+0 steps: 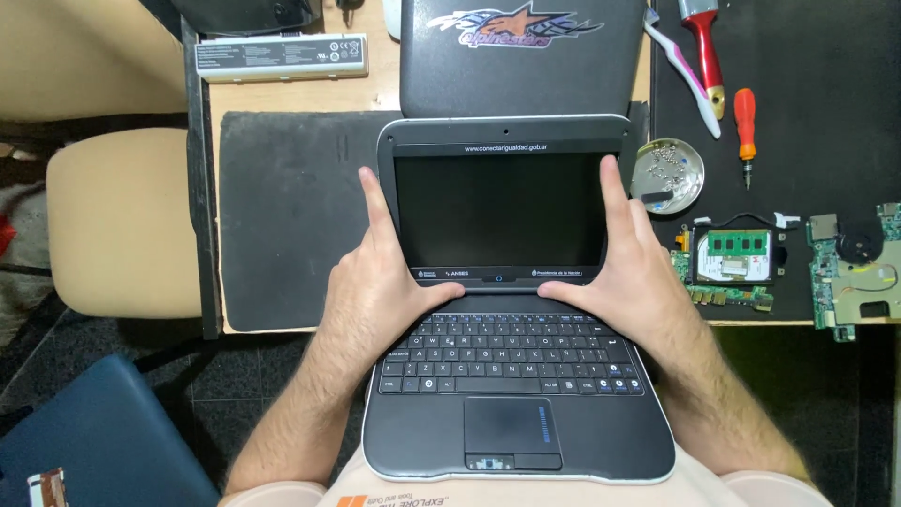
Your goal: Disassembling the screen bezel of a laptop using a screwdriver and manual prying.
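Gripping the small laptop's screen from both sides.
The left hand and right hand are pressing its edges, fingers stretched upward, thumbs lying along the hinge (screen dark).

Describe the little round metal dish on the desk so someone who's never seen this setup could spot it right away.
Start at the open black laptop held by both hands, then look just past the screen's upper right corner, above the right hand. There, on the black mat, sits the round metal dish holding small screws. It is the only shiny circular thing; its neighbours are screwdrivers and green circuit boards.
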